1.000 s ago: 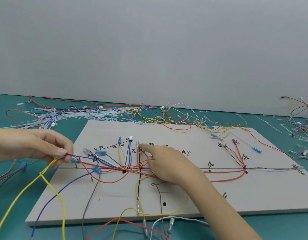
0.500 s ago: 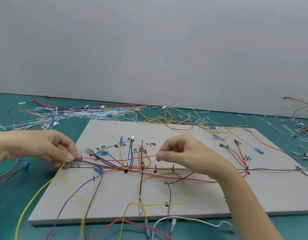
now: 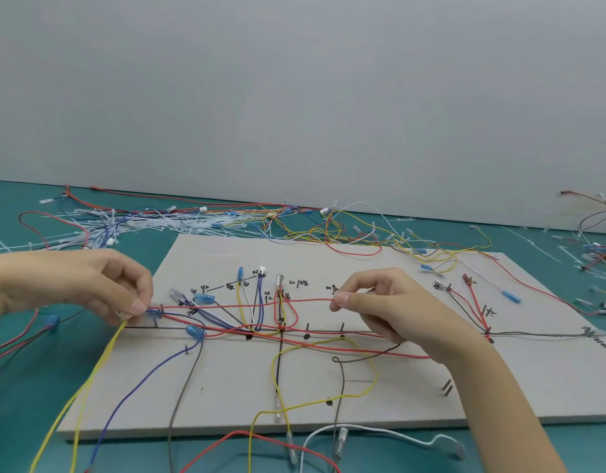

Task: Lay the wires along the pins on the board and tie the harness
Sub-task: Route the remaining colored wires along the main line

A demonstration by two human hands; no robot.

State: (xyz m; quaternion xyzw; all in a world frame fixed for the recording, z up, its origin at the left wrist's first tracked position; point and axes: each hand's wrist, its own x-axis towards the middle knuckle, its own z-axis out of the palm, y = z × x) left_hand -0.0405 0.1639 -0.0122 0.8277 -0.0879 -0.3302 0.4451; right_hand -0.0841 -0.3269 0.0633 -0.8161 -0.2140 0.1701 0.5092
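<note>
A grey pin board (image 3: 380,397) lies on the teal table, with red, blue, yellow, white and brown wires laid along its black lines and pins. My left hand (image 3: 90,285) is at the board's left edge and pinches a bundle of wire ends, among them a yellow wire (image 3: 90,380) that trails down toward me. My right hand (image 3: 390,308) hovers over the board's middle and pinches a red wire (image 3: 247,304) between thumb and forefinger. That red wire runs taut from one hand to the other, above the pins.
A heap of loose wires and white cable ties (image 3: 165,223) lies behind the board. More wires (image 3: 598,247) lie at the far right. A white wire (image 3: 380,433) and metal terminals hang off the board's near edge. A grey wall stands behind the table.
My right hand rose from pressing down on the board's centre, took hold of the red wire and moved right, stretching it taut. My left hand stayed at the left edge.
</note>
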